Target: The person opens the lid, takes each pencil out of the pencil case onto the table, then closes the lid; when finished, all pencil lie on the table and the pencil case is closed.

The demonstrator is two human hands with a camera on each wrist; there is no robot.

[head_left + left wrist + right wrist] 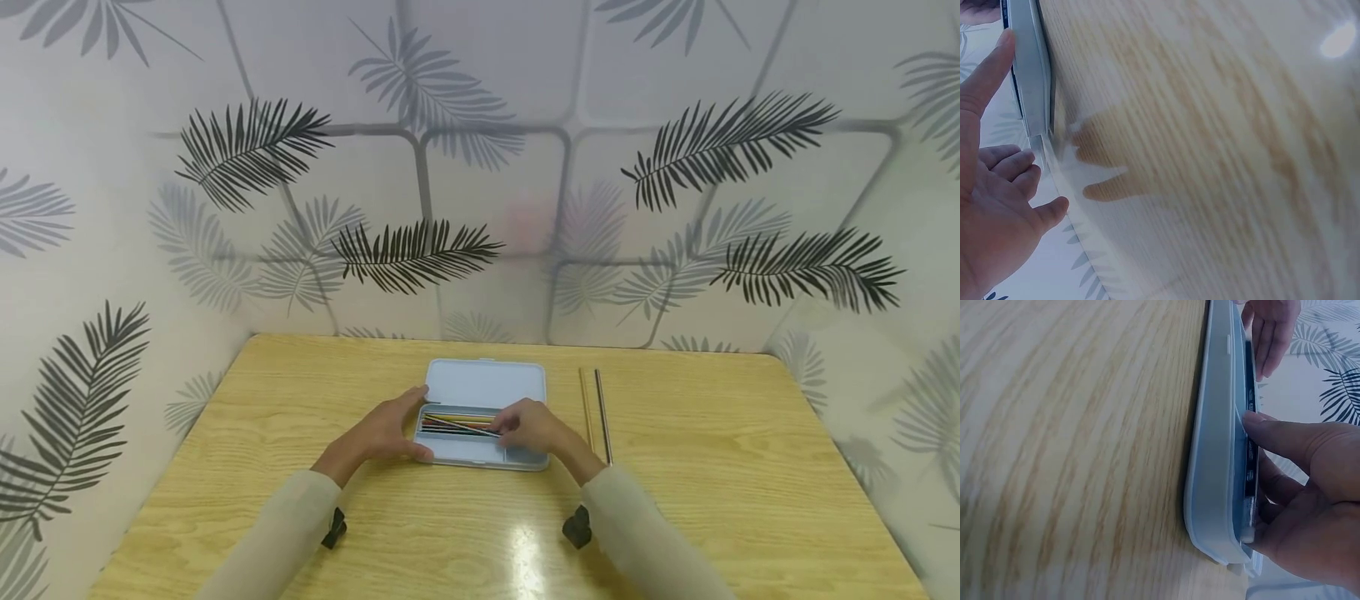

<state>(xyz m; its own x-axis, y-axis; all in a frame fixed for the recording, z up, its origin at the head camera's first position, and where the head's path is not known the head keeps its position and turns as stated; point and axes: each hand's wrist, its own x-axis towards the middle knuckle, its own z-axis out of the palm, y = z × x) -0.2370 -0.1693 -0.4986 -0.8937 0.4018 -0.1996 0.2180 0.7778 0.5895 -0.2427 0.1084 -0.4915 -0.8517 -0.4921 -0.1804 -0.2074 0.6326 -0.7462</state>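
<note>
A pale blue pencil case [465,452] lies open on the table, its lid [487,382] folded back. Several coloured pencils [453,419] lie in its rear compartment. My right hand [532,427] pinches a black pencil [1250,462] with pale lettering between thumb and fingers. That pencil slants over the others in the head view. My left hand [386,429] is at the case's left end with fingers spread, and one fingertip touches its edge in the left wrist view.
Two long thin sticks, one yellow [587,408] and one dark [603,412], lie right of the case, near my right forearm. A wall with leaf patterns stands behind the wooden table [315,383]. Black devices [577,527] sit under both wrists.
</note>
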